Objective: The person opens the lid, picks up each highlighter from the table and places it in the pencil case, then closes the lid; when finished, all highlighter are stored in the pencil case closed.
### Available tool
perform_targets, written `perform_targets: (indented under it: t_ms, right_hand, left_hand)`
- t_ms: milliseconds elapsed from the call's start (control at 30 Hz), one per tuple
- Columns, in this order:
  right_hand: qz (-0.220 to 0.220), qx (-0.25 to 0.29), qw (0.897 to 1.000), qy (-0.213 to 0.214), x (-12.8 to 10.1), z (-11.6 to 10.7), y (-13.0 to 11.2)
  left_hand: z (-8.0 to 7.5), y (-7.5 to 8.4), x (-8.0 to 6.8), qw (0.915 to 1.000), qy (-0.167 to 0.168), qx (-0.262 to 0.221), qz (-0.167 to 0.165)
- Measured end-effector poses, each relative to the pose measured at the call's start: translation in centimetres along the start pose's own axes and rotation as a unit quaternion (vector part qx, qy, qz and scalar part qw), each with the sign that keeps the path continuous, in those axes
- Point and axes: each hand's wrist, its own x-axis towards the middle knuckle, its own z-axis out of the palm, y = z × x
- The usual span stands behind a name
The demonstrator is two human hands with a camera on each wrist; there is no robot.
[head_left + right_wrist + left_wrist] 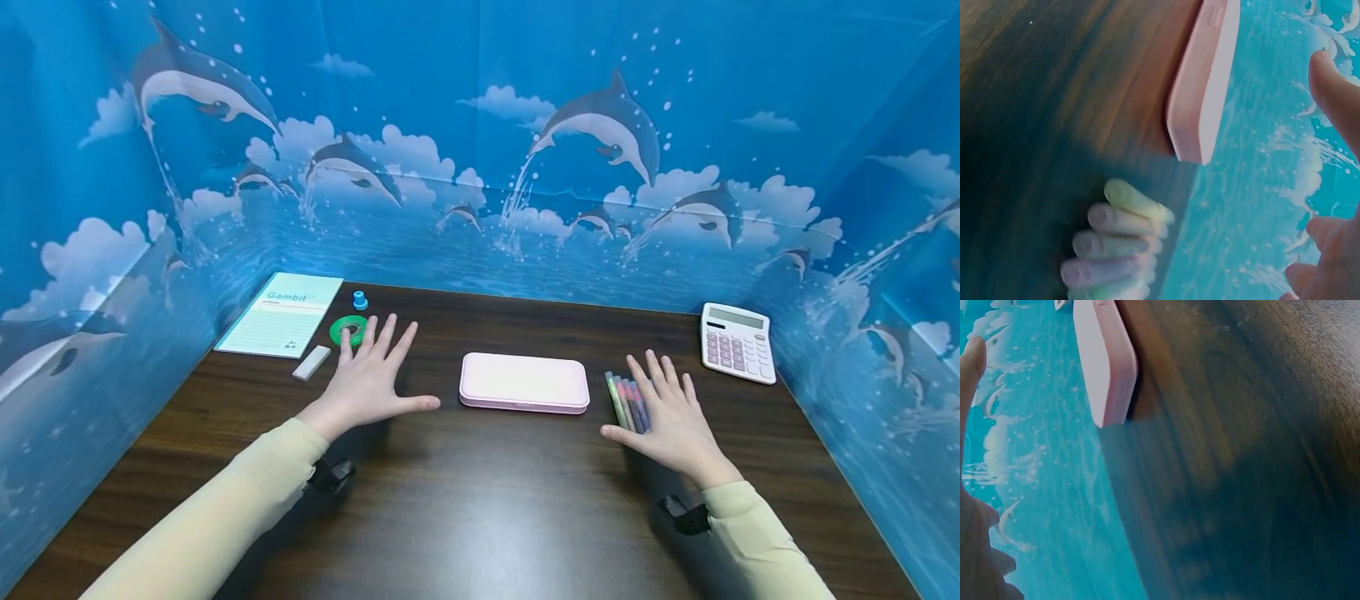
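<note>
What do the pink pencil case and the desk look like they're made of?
Pink pencil case: probably hard plastic or silicone-coated, matte, judging by its smooth rounded edges and soft sheen. Desk: dark wood or, just as likely, wood-look laminate, semi-gloss; the grain streaks and light reflections show that.

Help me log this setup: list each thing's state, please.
pencil case: closed, lying flat.
markers: capped, side by side, partly under fingers.
notebook: closed.
calculator: display blank.
left hand: fingers spread, holding nothing.
right hand: fingers spread over markers.
</note>
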Motion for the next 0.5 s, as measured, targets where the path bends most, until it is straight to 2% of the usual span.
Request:
perform_targets:
  t_ms: [267, 500]
  right_hand:
    - [-0.006, 0.039, 0.999, -0.030, 1.7, 2.0, -0.9]
    - [0.001, 0.063, 0.997, -0.047, 3.3, 3.1, -0.9]
  left_hand:
    - [1.4, -0.3, 1.6, 0.9993, -0.026, -0.026, 0.002]
    - [2.4, -0.2, 3.3, 0.9934, -0.045, -0.106, 0.008]
